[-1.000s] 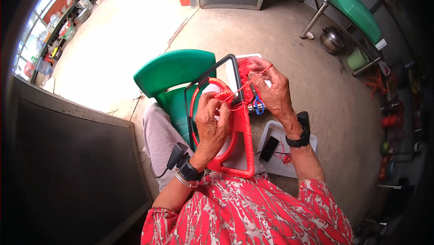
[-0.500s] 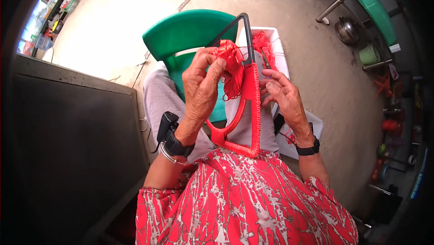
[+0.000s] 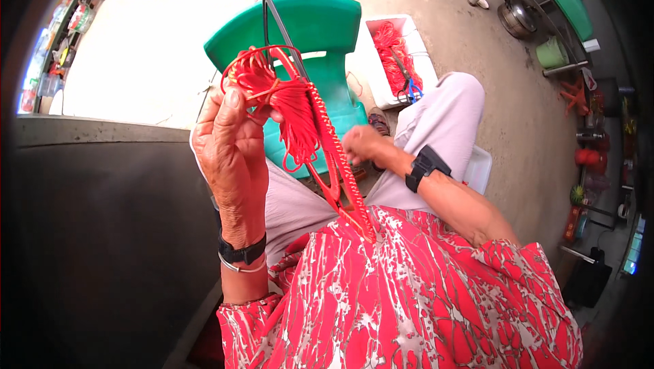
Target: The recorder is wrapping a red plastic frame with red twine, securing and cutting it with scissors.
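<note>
A bundle of red cord (image 3: pixel 296 117), tied round its middle, is pinched in my raised left hand (image 3: pixel 235 137). Just right of it, a frame (image 3: pixel 337 148) bound in red cord stands tilted on edge, its near end against my shirt. The frame's far part is a bare dark bar (image 3: pixel 276 18), and a loop of red cord runs round it beside the bundle. My right hand (image 3: pixel 364 144) is closed, low at the right side of the frame. Its fingertips are mostly hidden, so what they hold cannot be made out.
A green plastic chair (image 3: pixel 320 11) stands in front of me. Right of it, a white foam box (image 3: pixel 426 62) contains red cord (image 3: pixel 392 52) and blue-handled scissors (image 3: pixel 411 90). A dark panel (image 3: pixel 116 212) is at my left. A lidded metal pot (image 3: pixel 516 17) sits at far right.
My left hand and the cord bundle have moved left and nearer. The frame has turned to a narrower, edge-on slant. My right hand has moved left and its spread fingers have closed.
</note>
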Demonstrator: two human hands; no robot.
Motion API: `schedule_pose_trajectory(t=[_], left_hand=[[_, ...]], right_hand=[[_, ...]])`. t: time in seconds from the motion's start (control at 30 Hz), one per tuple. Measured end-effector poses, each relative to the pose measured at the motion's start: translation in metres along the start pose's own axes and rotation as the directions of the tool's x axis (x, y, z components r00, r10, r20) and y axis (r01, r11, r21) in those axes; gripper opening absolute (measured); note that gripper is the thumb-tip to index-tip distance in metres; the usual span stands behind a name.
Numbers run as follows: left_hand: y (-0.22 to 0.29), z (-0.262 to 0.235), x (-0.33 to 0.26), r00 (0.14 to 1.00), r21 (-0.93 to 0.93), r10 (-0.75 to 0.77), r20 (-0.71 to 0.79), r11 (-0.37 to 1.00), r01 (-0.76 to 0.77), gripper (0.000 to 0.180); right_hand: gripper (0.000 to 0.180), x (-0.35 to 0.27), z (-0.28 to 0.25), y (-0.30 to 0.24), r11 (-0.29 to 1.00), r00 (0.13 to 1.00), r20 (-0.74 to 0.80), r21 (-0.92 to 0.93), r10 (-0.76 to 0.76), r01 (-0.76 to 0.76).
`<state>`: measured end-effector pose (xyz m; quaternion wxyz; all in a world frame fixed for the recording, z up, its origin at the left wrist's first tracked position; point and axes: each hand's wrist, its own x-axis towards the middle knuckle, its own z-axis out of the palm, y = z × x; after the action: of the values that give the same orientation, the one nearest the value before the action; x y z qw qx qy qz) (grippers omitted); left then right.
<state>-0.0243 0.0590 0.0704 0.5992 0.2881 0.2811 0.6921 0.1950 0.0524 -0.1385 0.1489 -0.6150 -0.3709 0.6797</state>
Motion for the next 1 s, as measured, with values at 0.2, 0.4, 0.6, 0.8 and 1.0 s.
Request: schedule_pose_trajectory(t=[0.2, 0.4, 0.6, 0.8, 1.0], left_hand=[[-0.006, 0.018, 0.003, 0.999, -0.043, -0.040, 0.020, 0.998, 0.041, 0.019], [0.004, 0.014, 0.001, 0.998, -0.036, -0.054, -0.008, 0.998, 0.054, 0.024], [0.008, 0.027, 0.001, 0.994, -0.146, -0.093, 0.065, 0.984, 0.101, 0.034], [0.005, 0.052, 0.001, 0.986, -0.066, -0.138, -0.090, 0.989, 0.132, 0.021], [-0.003, 0.058, 0.002, 0.983, -0.084, -0.177, -0.055, 0.981, 0.172, 0.019]], right_hand=[[0.044, 0.046, -0.034, 0.021, 0.924, 0.725, -0.635, -0.383, -0.265, 0.003], [0.079, 0.066, -0.097, -0.026, 0.887, 0.796, -0.520, -0.460, -0.311, 0.045], [0.065, 0.085, -0.105, -0.016, 0.939, 0.951, -0.189, -0.292, -0.244, 0.182], [0.053, 0.104, -0.096, -0.011, 0.889, 0.894, -0.194, -0.310, -0.405, 0.336], [0.059, 0.104, -0.093, -0.015, 0.858, 0.910, -0.152, -0.421, -0.385, 0.293]])
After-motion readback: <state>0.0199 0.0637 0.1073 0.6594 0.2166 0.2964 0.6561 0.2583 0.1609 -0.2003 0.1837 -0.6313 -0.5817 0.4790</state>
